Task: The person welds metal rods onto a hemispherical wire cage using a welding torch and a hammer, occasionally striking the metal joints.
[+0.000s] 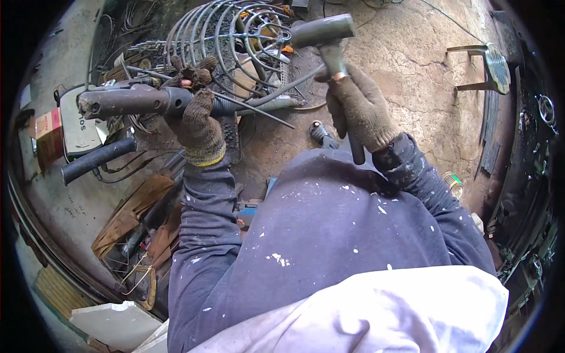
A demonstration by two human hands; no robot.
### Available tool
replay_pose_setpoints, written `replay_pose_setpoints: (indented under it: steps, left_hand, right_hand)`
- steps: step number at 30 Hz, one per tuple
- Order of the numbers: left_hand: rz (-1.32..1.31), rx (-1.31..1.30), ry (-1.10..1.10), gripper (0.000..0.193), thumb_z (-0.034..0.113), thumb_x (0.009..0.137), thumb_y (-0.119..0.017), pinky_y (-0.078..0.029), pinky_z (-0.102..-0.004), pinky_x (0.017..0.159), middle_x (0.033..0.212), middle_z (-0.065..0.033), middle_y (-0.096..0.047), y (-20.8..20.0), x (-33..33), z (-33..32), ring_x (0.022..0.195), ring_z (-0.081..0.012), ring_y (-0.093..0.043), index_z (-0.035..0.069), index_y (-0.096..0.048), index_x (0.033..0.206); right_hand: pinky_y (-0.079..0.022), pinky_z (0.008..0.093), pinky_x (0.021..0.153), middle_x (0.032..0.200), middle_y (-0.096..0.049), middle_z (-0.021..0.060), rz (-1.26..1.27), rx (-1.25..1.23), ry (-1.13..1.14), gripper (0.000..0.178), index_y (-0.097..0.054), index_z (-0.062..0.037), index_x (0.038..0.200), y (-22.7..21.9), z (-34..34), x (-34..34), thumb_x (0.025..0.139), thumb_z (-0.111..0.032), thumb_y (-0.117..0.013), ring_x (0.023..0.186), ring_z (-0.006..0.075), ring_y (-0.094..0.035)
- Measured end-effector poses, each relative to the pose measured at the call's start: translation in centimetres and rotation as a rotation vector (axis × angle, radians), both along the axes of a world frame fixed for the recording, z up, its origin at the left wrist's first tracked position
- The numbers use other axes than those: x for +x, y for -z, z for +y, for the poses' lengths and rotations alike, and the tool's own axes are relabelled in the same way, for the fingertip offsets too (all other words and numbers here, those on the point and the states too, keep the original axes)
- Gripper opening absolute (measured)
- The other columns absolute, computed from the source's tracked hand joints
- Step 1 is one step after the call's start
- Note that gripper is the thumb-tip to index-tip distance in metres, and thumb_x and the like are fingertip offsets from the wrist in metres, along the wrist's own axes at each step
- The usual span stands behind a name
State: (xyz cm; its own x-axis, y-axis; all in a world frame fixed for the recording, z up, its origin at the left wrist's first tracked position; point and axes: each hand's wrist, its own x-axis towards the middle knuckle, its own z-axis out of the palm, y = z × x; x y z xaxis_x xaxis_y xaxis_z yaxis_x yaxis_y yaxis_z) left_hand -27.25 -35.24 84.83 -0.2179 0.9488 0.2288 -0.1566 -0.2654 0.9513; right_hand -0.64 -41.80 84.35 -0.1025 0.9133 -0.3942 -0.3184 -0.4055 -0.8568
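My right hand (362, 109), in a brown knitted glove, is closed round the handle of a hammer (322, 30). The hammer is raised, its heavy head above the fist and the handle's end showing below. My left hand (199, 129), gloved alike with a yellow cuff edge, grips a thick brown steel tube (126, 101) with holes in its side. Just beyond it is another brown glove shape (195, 74) with a bare fingertip-like spot; I cannot tell whose it is. A thin metal rod (253, 109) slants past the tube. Behind them stands a curved grille of metal rings (220, 41).
To the left are a black cylindrical bar (97, 160), a pale case (82, 123) and a red-and-brown box (48, 138). Brown cloth (132, 206) lies lower left. A plastic chair (494, 67) and a tin can (453, 183) are on the right. A sandalled foot (322, 134) rests on the cracked floor.
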Motion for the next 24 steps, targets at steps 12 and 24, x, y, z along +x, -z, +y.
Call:
replay_pose_setpoints:
  steps: [12,24]
  left_hand:
    - [0.051,0.037,-0.053,0.045,-0.003,0.071,-0.072,-0.049,-0.0398,0.1,0.112,-0.0117,-0.062,1.3,-0.9,-0.2,0.105,-0.0241,-0.064,0.003,-0.057,0.113]
    - [0.179,0.036,-0.068,0.045,-0.003,0.072,-0.075,-0.05,-0.0352,0.098,0.113,-0.0091,-0.062,2.6,-2.8,0.2,0.106,-0.0215,-0.061,0.001,-0.058,0.114]
  right_hand:
    - [-0.042,0.0214,0.047,0.071,-0.051,-0.002,-0.138,0.126,0.027,0.035,-0.059,-0.0039,0.118,-0.1,0.0,-0.4,0.106,-0.034,-0.048,0.055,0.0052,-0.048]
    - [-0.043,0.0231,0.055,0.074,-0.051,-0.0035,-0.231,0.081,-0.082,0.029,-0.059,-0.0045,0.118,2.0,-1.0,-1.6,0.105,-0.029,-0.049,0.064,0.0044,-0.05]
